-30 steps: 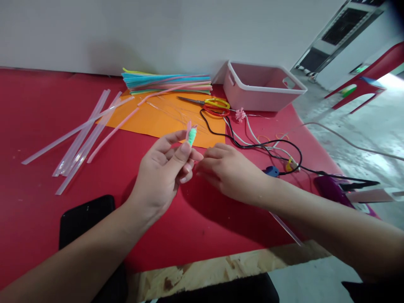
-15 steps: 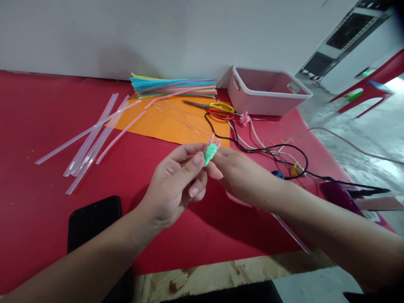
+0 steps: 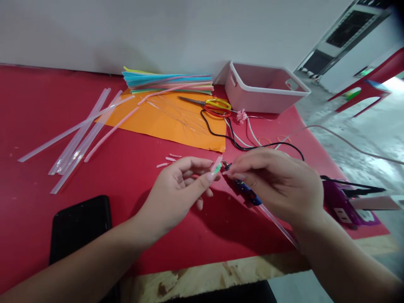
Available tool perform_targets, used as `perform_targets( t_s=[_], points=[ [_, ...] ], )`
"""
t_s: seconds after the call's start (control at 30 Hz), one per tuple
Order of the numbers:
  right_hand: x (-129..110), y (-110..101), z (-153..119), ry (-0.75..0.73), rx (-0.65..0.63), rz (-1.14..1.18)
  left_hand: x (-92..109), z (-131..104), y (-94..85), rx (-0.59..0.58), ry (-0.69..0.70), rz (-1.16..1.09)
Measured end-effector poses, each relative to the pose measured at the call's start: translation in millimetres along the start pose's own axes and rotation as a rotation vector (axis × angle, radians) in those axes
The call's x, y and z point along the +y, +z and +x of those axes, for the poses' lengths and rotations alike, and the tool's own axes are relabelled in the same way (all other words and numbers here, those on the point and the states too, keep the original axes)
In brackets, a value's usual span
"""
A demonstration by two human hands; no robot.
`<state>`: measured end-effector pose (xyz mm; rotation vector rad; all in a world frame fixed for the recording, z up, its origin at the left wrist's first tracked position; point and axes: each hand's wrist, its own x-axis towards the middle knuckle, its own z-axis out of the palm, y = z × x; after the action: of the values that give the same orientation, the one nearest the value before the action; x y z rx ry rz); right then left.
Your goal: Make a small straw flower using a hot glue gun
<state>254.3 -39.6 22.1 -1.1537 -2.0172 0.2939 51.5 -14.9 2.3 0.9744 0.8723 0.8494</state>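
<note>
Between thumb and fingers, my left hand (image 3: 179, 191) pinches a small green and pink fuzzy piece (image 3: 217, 165). My right hand (image 3: 277, 181) is closed in a pinch on a small pink piece (image 3: 226, 172), close to the metal tip of a blue glue gun (image 3: 249, 193). A clear glue stick (image 3: 279, 224) sticks out from the back of the gun. Several short pink pieces (image 3: 170, 159) lie on the red table beyond my left hand.
Clear sticks (image 3: 78, 134) lie left, above a black phone (image 3: 80, 221). Behind are an orange sheet (image 3: 151, 122), coloured pipe cleaners (image 3: 167, 81), scissors (image 3: 216, 104) and a pink bin (image 3: 265, 94). Cables and a purple power strip (image 3: 341, 204) are at right.
My right hand has come back toward me and right, now with a pink piece in its fingers. The glue gun and short pink pieces have come into sight. My left hand keeps its hold.
</note>
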Motion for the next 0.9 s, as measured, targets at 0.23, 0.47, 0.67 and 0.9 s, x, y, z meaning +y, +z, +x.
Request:
perform_targets(
  t_s=[0.23,0.47,0.67,0.9],
  points=[
    [-2.0,9.2,-7.4,-0.126,0.018,-0.018,-1.3,-3.0,1.2,-0.069,0.007,0.171],
    [-1.4,9.8,-13.9,-0.156,-0.003,-0.084,-0.3,-1.7,1.5,-0.047,0.114,0.332],
    [-3.6,11.5,-13.8,-0.148,0.008,-0.148,-3.5,-4.3,-0.9,-0.043,0.178,0.409],
    [-8.9,11.1,-11.5,-0.138,0.059,-0.234,-6.7,-5.4,-4.7,-0.008,0.333,0.596]
  ],
)
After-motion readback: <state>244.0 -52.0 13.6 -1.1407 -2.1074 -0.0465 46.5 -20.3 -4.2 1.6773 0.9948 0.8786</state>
